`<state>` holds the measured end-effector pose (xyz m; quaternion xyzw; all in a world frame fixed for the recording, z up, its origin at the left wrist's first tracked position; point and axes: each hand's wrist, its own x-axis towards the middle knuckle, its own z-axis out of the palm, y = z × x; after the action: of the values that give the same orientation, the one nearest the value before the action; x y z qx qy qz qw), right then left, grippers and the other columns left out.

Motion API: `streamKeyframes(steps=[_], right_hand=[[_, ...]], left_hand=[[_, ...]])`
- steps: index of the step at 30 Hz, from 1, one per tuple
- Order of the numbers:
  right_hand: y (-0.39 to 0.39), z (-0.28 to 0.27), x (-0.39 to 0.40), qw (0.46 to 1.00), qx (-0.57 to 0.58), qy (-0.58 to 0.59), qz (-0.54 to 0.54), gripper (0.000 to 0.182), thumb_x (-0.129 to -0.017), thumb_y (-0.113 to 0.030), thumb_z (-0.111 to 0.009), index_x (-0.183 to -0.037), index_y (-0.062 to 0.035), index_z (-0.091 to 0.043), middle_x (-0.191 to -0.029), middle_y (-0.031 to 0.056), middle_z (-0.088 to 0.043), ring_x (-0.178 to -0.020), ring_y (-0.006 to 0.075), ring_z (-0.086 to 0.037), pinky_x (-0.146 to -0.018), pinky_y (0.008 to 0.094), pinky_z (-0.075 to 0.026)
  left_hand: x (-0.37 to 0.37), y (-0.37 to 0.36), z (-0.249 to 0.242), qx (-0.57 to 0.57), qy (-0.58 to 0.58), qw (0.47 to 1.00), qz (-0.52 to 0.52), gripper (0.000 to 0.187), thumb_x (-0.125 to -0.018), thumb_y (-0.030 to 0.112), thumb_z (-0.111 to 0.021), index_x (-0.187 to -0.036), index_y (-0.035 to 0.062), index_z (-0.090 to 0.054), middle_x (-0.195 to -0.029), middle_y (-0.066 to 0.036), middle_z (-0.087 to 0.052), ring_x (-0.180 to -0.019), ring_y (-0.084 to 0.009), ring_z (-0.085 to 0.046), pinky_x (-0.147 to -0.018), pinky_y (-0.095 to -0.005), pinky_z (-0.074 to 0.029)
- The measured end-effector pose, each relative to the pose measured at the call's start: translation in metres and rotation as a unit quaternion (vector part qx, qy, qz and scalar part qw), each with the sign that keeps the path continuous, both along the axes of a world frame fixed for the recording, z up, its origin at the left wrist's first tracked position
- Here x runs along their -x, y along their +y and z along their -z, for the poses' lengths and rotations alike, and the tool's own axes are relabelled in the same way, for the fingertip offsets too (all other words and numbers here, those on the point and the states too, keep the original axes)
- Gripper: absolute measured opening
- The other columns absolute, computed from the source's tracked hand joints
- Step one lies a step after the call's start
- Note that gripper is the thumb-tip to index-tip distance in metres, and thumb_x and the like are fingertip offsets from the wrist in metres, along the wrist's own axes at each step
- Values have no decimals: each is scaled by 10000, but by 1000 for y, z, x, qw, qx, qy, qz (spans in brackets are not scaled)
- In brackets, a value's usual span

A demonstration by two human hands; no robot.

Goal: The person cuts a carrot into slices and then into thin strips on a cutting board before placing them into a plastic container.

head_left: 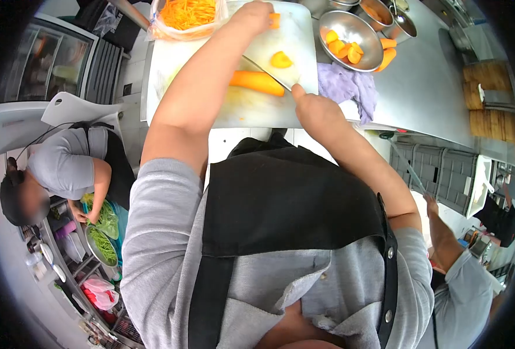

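My left hand (251, 16) reaches to the far edge of the white cutting board (301, 43) and pinches a small orange carrot piece (275, 21). My right hand (315, 110) grips a knife (266, 72) by the handle at the board's near edge. Its blade angles over a long peeled carrot (257, 81) lying on the board. A cut carrot chunk (281, 59) sits just beyond the blade.
A steel bowl (359, 20) of carrot chunks stands right of the board, with a purple cloth (347, 84) in front. A bag of shredded carrot (187, 14) lies far left. One person (65, 166) handles greens at left; another person (461, 279) works at right.
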<state>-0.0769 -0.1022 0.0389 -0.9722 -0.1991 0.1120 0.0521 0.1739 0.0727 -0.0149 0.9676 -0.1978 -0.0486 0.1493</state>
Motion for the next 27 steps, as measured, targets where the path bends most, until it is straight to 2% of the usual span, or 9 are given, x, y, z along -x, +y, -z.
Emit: streamKeyframes(steps=[1, 4, 5, 8, 11, 14, 17, 20, 27], right_hand=[[0, 1, 0, 1000, -3, -1, 1, 186, -825, -8, -517, -1001, -18, -458, -763, 159, -663, -727, 323, -679, -613, 431, -542], [0, 1, 0, 1000, 0, 1, 6, 190, -824, -7, -520, -1003, -18, -458, -765, 162, -662, -733, 324, -679, -613, 431, -541], [0, 1, 1, 1000, 3, 5, 6, 192, -823, -6, -521, -1004, -18, -457, -766, 163, -661, -735, 324, -679, -613, 431, -541], [0, 1, 0, 1000, 8, 0, -8, 188, -825, -11, -523, -1002, -19, -457, -768, 163, -661, -734, 322, -680, -608, 434, -540], [1, 3, 1, 1000, 16, -7, -8, 179, -833, -20, -518, -1002, -22, -458, -767, 156, -662, -729, 317, -682, -605, 429, -542], [-2, 16, 3, 995, 16, -91, -30, 146, -838, -41, -498, -981, -31, -470, -643, 112, -617, -589, 277, -654, -497, 407, -521], [0, 14, 4, 995, 11, -94, -28, 142, -839, -41, -498, -979, -30, -470, -626, 109, -612, -577, 276, -650, -487, 404, -517], [-2, 15, 3, 994, 2, -102, -34, 138, -840, -41, -497, -974, -30, -469, -613, 107, -608, -569, 274, -648, -477, 401, -512], [0, 13, -2, 996, -7, -84, -39, 142, -838, -28, -488, -978, -22, -465, -626, 122, -617, -576, 284, -648, -485, 408, -514]], left_hand=[[1, 6, 0, 37, 10, 999, -19, 303, -810, 217, -688, -1097, 121, -669, -988, -104, -695, -907, -295, -646, -821, -380, -498], [63, 4, -74, 145, 214, 966, 25, 300, -800, 216, -697, -1071, 91, -668, -962, -116, -696, -886, -273, -650, -801, -358, -497], [61, 6, -61, 163, 222, 955, 112, 318, -772, 222, -716, -1040, 60, -662, -975, -128, -686, -896, -251, -641, -798, -350, -492], [93, -11, -60, -5, 180, 976, 126, 375, -732, 236, -759, -1029, 41, -639, -987, -131, -674, -926, -264, -632, -805, -361, -488], [96, -18, -51, -55, 170, 979, 99, 433, -700, 246, -787, -1042, 46, -612, -998, -129, -663, -945, -285, -622, -807, -372, -485], [97, -23, -44, -69, 138, 986, 60, 472, -688, 252, -799, -1064, 53, -596, -1001, -132, -664, -939, -304, -622, -803, -379, -485], [92, -24, -39, -76, 167, 977, 112, 462, -692, 236, -798, -1067, 54, -597, -997, -123, -666, -929, -284, -625, -799, -366, -488], [90, -20, -34, -2, 175, 971, 165, 433, -700, 177, -792, -1063, 44, -598, -988, -110, -670, -931, -253, -629, -800, -353, -490], [92, -22, -54, -54, 226, 960, 155, 420, -682, 52, -784, -1050, 45, -581, -1003, -107, -660, -954, -254, -625, -792, -364, -493]])
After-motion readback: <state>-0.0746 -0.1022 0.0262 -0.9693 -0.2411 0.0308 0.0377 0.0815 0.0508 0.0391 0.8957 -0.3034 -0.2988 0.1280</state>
